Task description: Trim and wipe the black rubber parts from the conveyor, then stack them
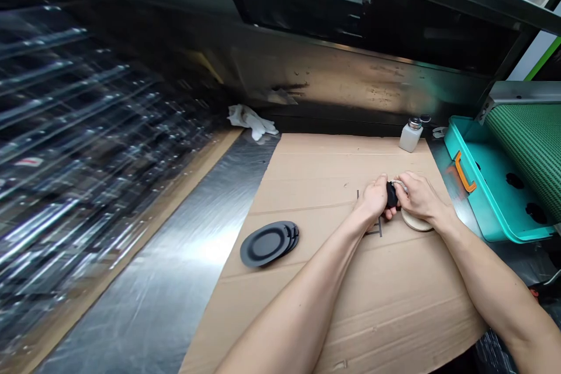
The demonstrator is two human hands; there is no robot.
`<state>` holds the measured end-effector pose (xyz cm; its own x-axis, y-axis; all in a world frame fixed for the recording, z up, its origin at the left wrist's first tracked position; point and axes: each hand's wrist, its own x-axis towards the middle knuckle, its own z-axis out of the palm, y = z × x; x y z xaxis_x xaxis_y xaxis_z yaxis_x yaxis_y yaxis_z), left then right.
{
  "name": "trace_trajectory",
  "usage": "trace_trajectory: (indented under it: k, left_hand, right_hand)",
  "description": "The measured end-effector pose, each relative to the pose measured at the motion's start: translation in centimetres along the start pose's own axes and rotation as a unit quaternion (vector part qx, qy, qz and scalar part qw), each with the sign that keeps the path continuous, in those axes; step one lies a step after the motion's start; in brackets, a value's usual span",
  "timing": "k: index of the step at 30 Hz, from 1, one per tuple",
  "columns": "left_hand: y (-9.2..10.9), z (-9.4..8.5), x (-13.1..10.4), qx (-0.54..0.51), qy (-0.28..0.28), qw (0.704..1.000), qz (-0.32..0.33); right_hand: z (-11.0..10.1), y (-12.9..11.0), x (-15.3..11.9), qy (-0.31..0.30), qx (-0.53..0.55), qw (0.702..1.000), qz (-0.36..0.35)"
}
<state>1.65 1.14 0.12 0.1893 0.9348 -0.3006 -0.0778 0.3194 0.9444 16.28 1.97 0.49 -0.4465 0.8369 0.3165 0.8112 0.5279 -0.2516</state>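
Over the cardboard sheet [307,187], my left hand [374,197] is closed on a small black part [391,194], mostly covered by the fingers. My right hand [418,194] is closed against the same part from the other side, thumb on its edge. A bit of whitish material [400,183] shows at the right fingertips; its kind cannot be made out. Under the right hand lies a pale round disc [414,221], partly hidden. To the left, several dark grey oval plates [266,243] with raised inner rims lie overlapped in a fanned stack.
A white bottle with a metal cap [411,135] stands at the cardboard's back right. A teal bin [486,210] with an orange handle holds dark pieces, beside a green conveyor belt [526,146]. A white cloth [252,121] lies back left. Blurred clear trays [79,158] fill the left.
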Motion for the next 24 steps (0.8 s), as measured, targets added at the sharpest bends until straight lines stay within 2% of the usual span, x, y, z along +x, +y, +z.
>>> trace_trajectory:
  k: [7,11,18,21,24]
  left_hand:
    - [-0.3,-0.1,0.1,-0.013,0.002,1.000,0.007]
    - [-0.6,-0.2,0.2,0.039,0.014,0.999,0.022]
    - [-0.8,-0.2,0.1,0.068,-0.003,0.997,0.021]
    - [-0.4,-0.1,-0.1,0.034,0.008,0.999,0.017]
    - [0.4,-0.5,0.0,-0.142,0.008,0.990,-0.025]
  right_hand:
    - [0.1,-0.1,0.0,-0.003,-0.022,1.000,0.002]
    - [0.0,-0.4,0.0,-0.003,-0.030,0.999,0.016]
    - [-0.4,-0.8,-0.4,-0.027,-0.037,0.998,0.038]
    - [0.1,-0.9,-0.2,0.018,0.006,0.999,0.038]
    - [0.3,-0.4,-0.1,0.126,0.106,0.984,0.069]
